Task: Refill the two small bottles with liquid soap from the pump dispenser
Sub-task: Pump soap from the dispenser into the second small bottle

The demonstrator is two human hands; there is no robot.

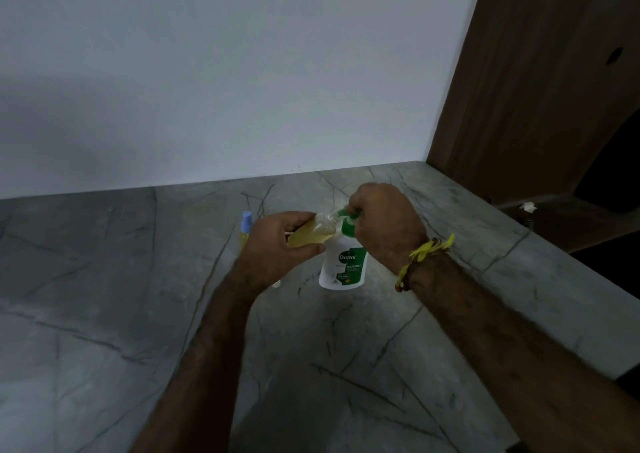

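A white pump dispenser (343, 265) with a green label and green pump head stands on the grey marble counter (104, 314). My left hand (277, 248) grips a small clear bottle (311, 234) of yellow soap, tilted with its open neck at the pump's nozzle. My right hand (384, 217) sits on top of the green pump head, fingers curled over it. A second small bottle (245, 229) with a blue cap and yellow liquid stands upright just left of my left hand, partly hidden behind it.
A small white object (276, 283), maybe a cap, lies on the counter under my left wrist. A pale wall (242, 72) runs along the back. A brown wooden panel (536, 89) closes the right side, and the counter's right edge drops off beside it.
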